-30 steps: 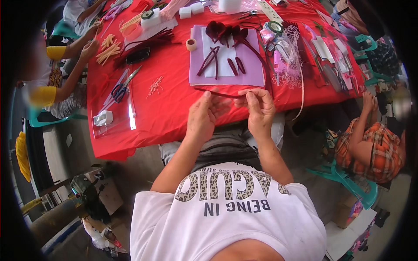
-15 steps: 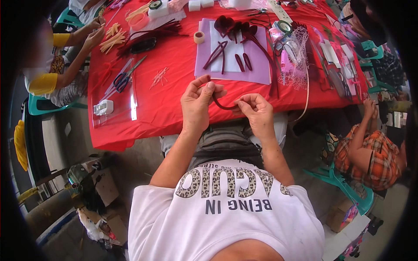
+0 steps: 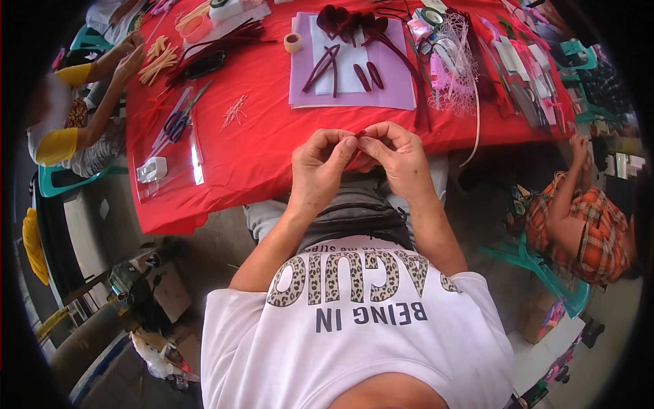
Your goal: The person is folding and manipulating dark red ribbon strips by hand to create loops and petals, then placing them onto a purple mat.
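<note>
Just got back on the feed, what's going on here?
The person's left hand and right hand are close together near the edge of the red cloth, both pinching a dark red strip, mostly hidden from view. Farther back, a V-shaped piece and two short pieces lie on layered purple and pale sheets, with a tape roll at their left edge.

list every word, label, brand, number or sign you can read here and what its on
White shirt: large leopard-patterned letters with plain dark lettering beside them, legible but not copied out here.
Same shirt, near the waist: smaller dark lettering, partly lost in folds.
White block, green tape roll: any print is too small to read.
</note>
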Demonstrator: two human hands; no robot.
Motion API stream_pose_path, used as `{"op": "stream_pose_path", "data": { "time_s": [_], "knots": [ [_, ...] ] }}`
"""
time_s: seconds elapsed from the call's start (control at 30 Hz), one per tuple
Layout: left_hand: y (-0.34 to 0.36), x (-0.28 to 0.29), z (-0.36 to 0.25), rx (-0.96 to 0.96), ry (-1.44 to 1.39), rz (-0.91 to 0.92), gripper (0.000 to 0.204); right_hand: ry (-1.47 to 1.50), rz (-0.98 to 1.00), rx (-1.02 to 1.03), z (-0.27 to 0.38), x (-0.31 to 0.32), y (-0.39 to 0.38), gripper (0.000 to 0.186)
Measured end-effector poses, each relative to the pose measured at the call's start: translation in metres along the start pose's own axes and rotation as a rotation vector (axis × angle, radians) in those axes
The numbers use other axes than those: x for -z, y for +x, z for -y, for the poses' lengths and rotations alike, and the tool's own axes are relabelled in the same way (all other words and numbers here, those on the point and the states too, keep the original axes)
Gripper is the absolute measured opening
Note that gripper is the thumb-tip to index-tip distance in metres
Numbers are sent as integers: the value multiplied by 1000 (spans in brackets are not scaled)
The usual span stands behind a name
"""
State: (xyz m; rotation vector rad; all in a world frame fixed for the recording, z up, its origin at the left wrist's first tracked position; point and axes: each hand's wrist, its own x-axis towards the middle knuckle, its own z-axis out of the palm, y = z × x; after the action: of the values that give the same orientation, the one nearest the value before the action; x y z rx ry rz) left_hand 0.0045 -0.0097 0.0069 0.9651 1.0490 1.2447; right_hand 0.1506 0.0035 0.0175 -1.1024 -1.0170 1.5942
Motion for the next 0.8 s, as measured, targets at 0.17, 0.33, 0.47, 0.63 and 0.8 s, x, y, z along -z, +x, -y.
{"op": "stream_pose_path", "data": {
  "time_s": [0.17,0.33,0.47,0.63,0.8],
  "knots": [
    [-1,-1,-6,110,-129,0,14,96,15,-11,1,0,-2,11],
    [-2,-4,-8,119,-144,-2,10,140,-18,33,2,-2,-3,10],
    [-2,-4,-11,104,-136,6,16,130,-30,49,5,-4,-5,12],
    [-2,-2,-13,87,-93,20,16,148,-14,84,4,-6,-7,17],
    [-2,-2,-12,72,-103,18,15,100,-9,97,5,-7,-8,17]
  ]
}}
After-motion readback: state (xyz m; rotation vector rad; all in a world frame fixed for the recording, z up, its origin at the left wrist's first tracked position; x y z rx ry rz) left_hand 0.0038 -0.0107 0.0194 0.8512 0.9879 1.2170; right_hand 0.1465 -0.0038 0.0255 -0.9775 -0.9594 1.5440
